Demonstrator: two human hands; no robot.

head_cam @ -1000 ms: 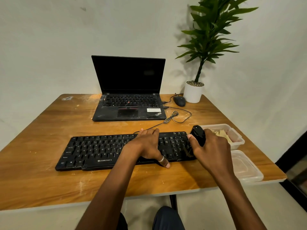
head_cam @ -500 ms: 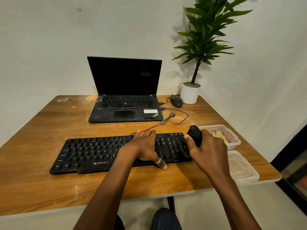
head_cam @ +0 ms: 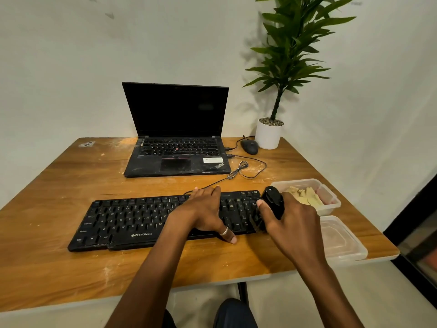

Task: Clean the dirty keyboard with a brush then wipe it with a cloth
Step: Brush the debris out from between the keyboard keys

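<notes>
A black keyboard [head_cam: 132, 221] lies across the wooden table [head_cam: 71, 181], dusty with pale specks. My left hand [head_cam: 205, 214] presses flat on its right-of-middle keys, thumb over the front edge, holding it down. My right hand [head_cam: 290, 223] grips a black brush [head_cam: 274, 202] by its rounded handle, with the bristles down on the keys at the keyboard's right end. A yellowish cloth [head_cam: 305, 195] sits in a clear plastic container [head_cam: 331, 204] just right of the keyboard.
An open black laptop [head_cam: 176, 147] stands at the back. Beside it are a black mouse [head_cam: 249, 146] with a coiled cable and a white potted plant [head_cam: 268, 136]. A clear lid [head_cam: 340, 237] lies near the table's right front corner.
Both hands stay on the keyboard's right part. The brush has shifted only slightly at the right end keys. The camera view has drifted a little.
</notes>
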